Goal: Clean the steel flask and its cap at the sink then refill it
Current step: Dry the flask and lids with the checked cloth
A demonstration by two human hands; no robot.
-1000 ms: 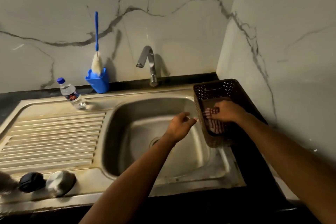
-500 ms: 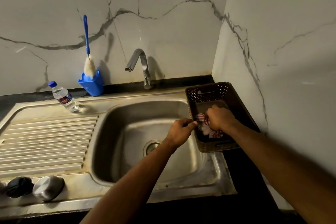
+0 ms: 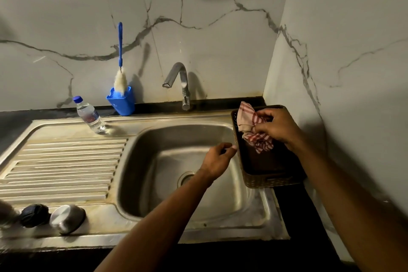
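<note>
Two hands reach over the sink [image 3: 189,185], the landmark. A brown basket [image 3: 265,180] sits on its right rim, a bottle [image 3: 89,115] on its far left rim, and a blue brush holder [image 3: 121,100] is behind that. The steel cap [image 3: 67,218] and a dark cap [image 3: 34,215] lie on its near left drainboard. The right hand [image 3: 277,128] grips a checked cloth [image 3: 251,127] over the basket; the left hand [image 3: 217,159] hovers over the basin, fingers loosely curled, holding nothing.

Dull stained steel sink [image 3: 72,185], checked cloth [image 3: 254,132], woven-look plastic basket [image 3: 271,181].
</note>
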